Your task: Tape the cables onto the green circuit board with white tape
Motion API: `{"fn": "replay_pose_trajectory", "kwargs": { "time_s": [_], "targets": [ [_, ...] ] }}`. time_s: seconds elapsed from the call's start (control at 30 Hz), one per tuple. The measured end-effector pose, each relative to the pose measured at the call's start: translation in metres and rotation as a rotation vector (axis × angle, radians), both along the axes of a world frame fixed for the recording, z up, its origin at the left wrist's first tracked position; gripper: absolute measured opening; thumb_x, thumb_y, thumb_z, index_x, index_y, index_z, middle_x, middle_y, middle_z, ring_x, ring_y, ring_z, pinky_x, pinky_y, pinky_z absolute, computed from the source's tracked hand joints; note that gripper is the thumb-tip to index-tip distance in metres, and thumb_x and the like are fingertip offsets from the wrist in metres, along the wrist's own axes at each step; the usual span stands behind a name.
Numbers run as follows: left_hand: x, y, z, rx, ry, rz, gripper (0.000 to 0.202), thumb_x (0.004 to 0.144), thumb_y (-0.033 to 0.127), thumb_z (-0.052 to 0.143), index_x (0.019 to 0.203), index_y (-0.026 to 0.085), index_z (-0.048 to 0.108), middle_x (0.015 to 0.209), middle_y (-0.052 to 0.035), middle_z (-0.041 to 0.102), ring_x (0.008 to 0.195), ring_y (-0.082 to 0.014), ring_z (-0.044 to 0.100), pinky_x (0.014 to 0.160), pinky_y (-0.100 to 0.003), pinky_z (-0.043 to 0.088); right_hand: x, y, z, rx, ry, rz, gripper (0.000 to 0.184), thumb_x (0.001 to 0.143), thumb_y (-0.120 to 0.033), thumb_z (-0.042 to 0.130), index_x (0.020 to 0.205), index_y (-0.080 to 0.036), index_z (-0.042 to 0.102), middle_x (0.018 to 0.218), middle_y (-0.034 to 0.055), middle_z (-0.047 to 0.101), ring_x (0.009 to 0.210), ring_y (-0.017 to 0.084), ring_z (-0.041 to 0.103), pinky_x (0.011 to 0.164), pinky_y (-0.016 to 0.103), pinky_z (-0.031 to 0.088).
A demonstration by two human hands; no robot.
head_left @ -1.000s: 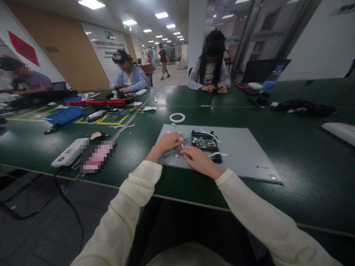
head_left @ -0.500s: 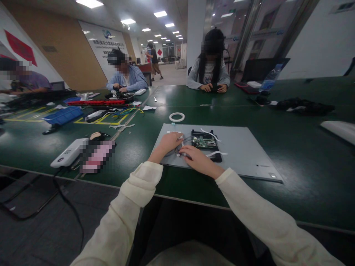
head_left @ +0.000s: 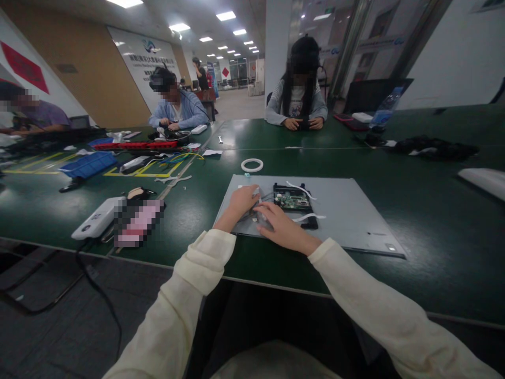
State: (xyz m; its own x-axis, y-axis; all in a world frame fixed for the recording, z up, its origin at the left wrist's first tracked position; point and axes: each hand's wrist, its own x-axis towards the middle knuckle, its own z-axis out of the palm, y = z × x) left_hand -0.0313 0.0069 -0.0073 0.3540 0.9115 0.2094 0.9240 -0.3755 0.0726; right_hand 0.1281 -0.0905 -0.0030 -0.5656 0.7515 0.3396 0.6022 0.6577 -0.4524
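Right hand (head_left: 284,227) has just spread its fingers by the cables (head_left: 269,197), seemingly mid-adjustment, left hand (head_left: 240,202) alongside, either grip's hold impossible to tell.

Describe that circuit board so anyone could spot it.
On the green table lies a flat grey panel. On it sits a black frame, holding the circuit board: green and crowded with tiny parts, unlike the plain white strips nearby.

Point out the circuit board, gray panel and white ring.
Circuit board (head_left: 292,201): head view, middle of its face.
Gray panel (head_left: 349,216): head view, bare right part.
White ring (head_left: 252,170): head view, near rim.
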Motion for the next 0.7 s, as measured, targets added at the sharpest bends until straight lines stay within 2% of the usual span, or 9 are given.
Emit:
{"fn": "replay_pose_trajectory", "kwargs": {
  "time_s": [0.13,0.27,0.5,0.7],
  "targets": [
    [0.001,0.001,0.000,-0.014,0.000,0.029,0.037,0.090,0.036,0.040,0.124,0.022,0.045,0.097,-0.0074,0.066,0.091,-0.0210,0.062,0.073,-0.027,0.044,0.000,-0.004,0.003,0.076,-0.120,0.064,0.055,0.081,-0.043,0.056,0.130,-0.022,0.044,0.139,0.0113,0.031,0.130,0.029,0.023,0.105,0.050,0.026],
    [0.002,0.001,0.001,0.004,0.000,0.062,0.040,0.090,0.033,0.040,0.128,0.020,0.040,0.096,-0.0093,0.066,0.090,-0.0223,0.062,0.072,-0.028,0.044,0.001,-0.003,0.002,0.082,-0.189,0.120,0.048,0.085,-0.042,0.051,0.130,-0.025,0.047,0.144,0.0081,0.026,0.134,0.030,0.015,0.106,0.051,0.021],
    [-0.007,-0.006,0.014,0.093,-0.068,0.123,0.041,0.093,0.028,0.030,0.133,0.020,0.033,0.094,-0.0093,0.065,0.088,-0.0224,0.063,0.073,-0.029,0.044,0.002,-0.001,0.003,0.053,-0.237,0.095,0.047,0.089,-0.043,0.043,0.132,-0.023,0.045,0.145,0.0088,0.026,0.135,0.028,0.013,0.108,0.048,0.020],
    [-0.008,-0.008,0.020,0.099,-0.076,0.159,0.038,0.092,0.030,0.032,0.129,0.023,0.038,0.092,-0.0076,0.066,0.084,-0.0216,0.063,0.071,-0.029,0.045,0.014,0.016,-0.007,0.075,-0.189,-0.026,0.044,0.088,-0.041,0.046,0.129,-0.024,0.047,0.143,0.0090,0.027,0.135,0.029,0.013,0.107,0.050,0.023]
  ]
}}
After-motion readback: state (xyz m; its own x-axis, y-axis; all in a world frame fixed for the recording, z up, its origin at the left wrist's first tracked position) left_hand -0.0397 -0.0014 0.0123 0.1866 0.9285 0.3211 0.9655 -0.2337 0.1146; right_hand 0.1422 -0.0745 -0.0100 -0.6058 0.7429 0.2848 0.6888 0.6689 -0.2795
